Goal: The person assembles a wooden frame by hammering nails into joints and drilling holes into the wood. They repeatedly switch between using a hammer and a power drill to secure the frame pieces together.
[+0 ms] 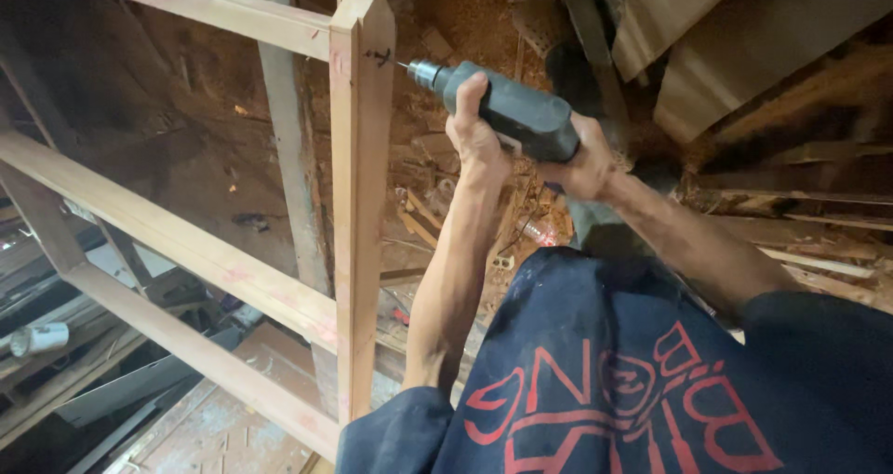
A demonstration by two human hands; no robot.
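step: I'm drilling into the upright post (358, 204) near its top | left hand (476, 125) steadies drill (507, 111), right hand (584, 165) grips handle, fingers wrapped | next: I'd keep the bit (398, 62) square, steady pressure

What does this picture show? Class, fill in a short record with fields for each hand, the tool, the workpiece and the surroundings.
left hand: grips the front of the drill body
right hand: holds the drill's rear grip
tool: dark green power drill, bit against the post
workpiece: upright wooden post of a rail frame
surroundings: wood scraps below
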